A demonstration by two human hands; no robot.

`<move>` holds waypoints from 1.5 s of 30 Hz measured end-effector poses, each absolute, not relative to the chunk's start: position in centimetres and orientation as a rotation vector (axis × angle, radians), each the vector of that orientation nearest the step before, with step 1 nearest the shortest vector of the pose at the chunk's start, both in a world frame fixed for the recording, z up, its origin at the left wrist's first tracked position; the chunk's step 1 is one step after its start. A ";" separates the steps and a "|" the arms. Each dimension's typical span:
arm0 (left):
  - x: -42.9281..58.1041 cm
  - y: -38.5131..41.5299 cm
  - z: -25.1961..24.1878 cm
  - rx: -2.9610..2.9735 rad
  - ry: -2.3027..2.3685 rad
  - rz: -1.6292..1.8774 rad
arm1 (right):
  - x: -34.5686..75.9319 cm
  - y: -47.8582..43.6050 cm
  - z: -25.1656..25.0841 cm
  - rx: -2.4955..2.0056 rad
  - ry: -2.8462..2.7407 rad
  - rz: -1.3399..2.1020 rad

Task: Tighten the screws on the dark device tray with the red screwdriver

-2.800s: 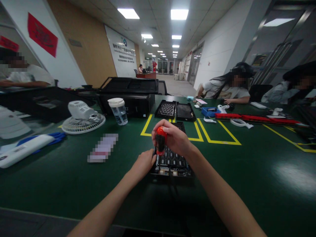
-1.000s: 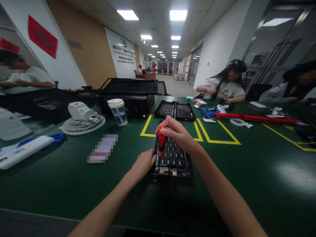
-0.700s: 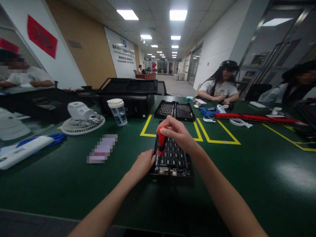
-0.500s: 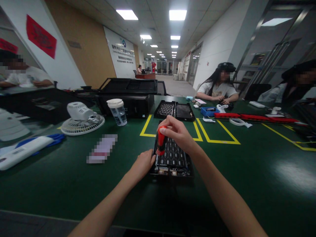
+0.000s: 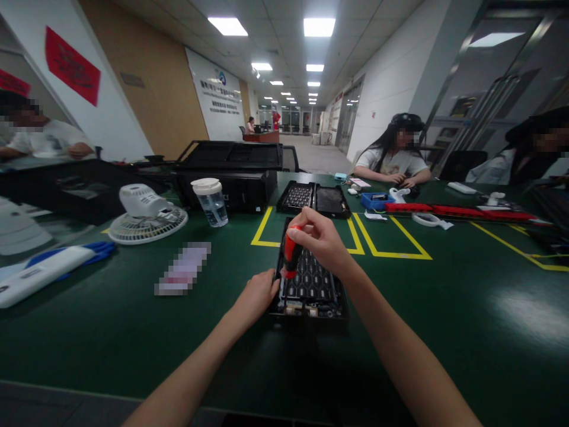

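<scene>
My right hand (image 5: pixel 320 238) grips the top of a red-and-black screwdriver (image 5: pixel 292 256) with its fingertips. The screwdriver stands nearly upright, its shaft down at the left side of a black case (image 5: pixel 313 286) with a honeycomb-patterned inside; its tip is hard to make out. Small metal and tan parts show along the near edge of the case. At the case's left side, my left hand (image 5: pixel 260 292) holds the rim, thumb at the edge and the other fingers partly hidden.
Beyond the case, an open black toolbox-like case (image 5: pixel 331 201) lies by yellow tape. A lidded water cup (image 5: pixel 212 204), white fan (image 5: pixel 149 216) and blurred flat item (image 5: pixel 184 268) are on the left. A blue tray (image 5: pixel 376 200) sits right. Several people sit around the green table (image 5: pixel 466 320).
Almost nothing differs. The right hand and screwdriver have shifted very slightly, and the left hand stays at the case's rim.
</scene>
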State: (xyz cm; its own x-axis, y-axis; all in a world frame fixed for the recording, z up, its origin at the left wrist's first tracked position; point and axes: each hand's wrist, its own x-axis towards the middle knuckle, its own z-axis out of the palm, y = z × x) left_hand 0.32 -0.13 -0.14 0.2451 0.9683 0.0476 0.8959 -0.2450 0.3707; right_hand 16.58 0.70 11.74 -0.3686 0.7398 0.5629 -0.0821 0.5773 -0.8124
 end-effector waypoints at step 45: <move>0.2 -0.2 -0.2 2.230 1.766 0.363 | 14.4 -0.8 10.9 -0.893 -1.736 -0.017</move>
State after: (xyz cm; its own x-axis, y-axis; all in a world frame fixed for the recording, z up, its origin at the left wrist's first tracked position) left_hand 0.24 -0.17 -0.16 0.2239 0.9742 0.0266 0.9058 -0.2181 0.3631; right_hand 14.38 -0.82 10.93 -0.0849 0.5500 0.8308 0.5660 0.7129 -0.4140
